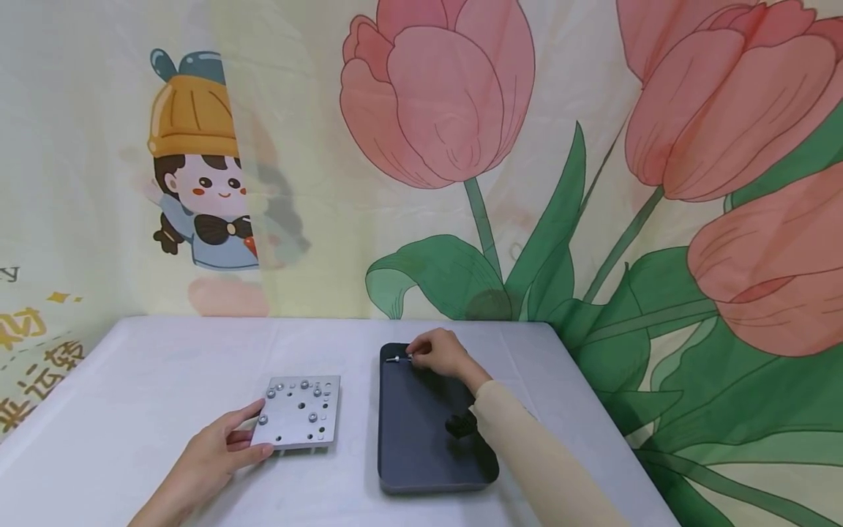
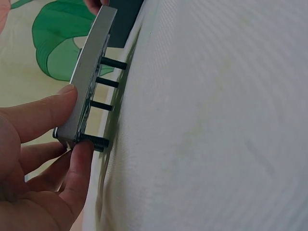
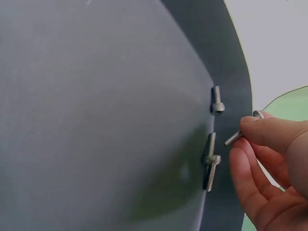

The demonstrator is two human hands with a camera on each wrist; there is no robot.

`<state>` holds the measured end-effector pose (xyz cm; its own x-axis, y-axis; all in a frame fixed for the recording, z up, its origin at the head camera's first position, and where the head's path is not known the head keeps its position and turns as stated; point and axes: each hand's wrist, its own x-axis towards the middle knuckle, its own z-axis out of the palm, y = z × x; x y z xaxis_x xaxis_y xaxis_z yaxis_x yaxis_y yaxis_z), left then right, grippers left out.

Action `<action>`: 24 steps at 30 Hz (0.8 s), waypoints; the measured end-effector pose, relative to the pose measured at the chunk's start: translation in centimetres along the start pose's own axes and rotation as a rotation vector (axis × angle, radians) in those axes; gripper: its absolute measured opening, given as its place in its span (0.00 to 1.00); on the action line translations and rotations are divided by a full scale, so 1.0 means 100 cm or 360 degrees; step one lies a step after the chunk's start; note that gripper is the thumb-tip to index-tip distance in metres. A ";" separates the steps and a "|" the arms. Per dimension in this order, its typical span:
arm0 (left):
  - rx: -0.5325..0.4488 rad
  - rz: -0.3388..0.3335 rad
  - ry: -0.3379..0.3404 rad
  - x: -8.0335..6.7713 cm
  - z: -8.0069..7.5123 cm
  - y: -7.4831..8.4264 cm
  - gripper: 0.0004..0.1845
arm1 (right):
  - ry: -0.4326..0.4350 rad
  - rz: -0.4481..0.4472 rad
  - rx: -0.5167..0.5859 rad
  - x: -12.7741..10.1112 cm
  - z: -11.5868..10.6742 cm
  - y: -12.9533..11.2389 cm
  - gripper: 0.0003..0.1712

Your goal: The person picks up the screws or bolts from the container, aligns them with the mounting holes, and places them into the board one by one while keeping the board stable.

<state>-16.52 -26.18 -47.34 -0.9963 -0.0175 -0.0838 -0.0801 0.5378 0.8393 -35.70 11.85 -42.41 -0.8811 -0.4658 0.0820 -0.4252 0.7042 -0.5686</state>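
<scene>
My left hand (image 1: pixel 214 455) grips the near left corner of a square silver metal plate (image 1: pixel 290 433), thumb on one side and fingers on the other. Several socket-head screws (image 1: pixel 312 418) stand in holes on its top face. Their threaded shanks (image 2: pixel 114 63) stick out below the plate in the left wrist view. Over the far end of a dark grey tray (image 1: pixel 421 446), my right hand (image 1: pixel 440 353) pinches a small silver screw (image 3: pixel 234 138) between thumb and fingers. Below it, more loose screws (image 3: pixel 218 105) lie along the tray's edge in the right wrist view.
A white cloth covers the table (image 1: pixel 356 505), with the tray to the right of the plate. Behind the table hangs a printed backdrop (image 1: pixel 303 256) with tulips and a cartoon figure. A black object (image 1: pixel 459 424) sits by the right sleeve, over the tray.
</scene>
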 end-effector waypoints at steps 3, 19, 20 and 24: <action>-0.0028 -0.0004 -0.0004 0.000 0.002 -0.001 0.51 | 0.0026 -0.0017 0.0073 0.000 0.000 -0.003 0.10; 0.0018 -0.0028 -0.0007 -0.001 0.002 0.003 0.51 | 0.0022 -0.0102 0.0379 0.000 -0.003 -0.031 0.11; 0.0021 -0.0028 -0.0007 -0.001 0.002 0.003 0.51 | 0.0013 -0.0109 0.0400 0.000 -0.002 -0.032 0.12; 0.0020 -0.0007 -0.0003 -0.002 0.001 0.003 0.51 | -0.0021 -0.0129 0.0488 0.000 -0.001 -0.039 0.11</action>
<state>-16.35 -25.92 -47.16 -0.9959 -0.0187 -0.0886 -0.0844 0.5481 0.8321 -34.07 9.12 -40.12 -0.8432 -0.5222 0.1277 -0.4099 0.4709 -0.7812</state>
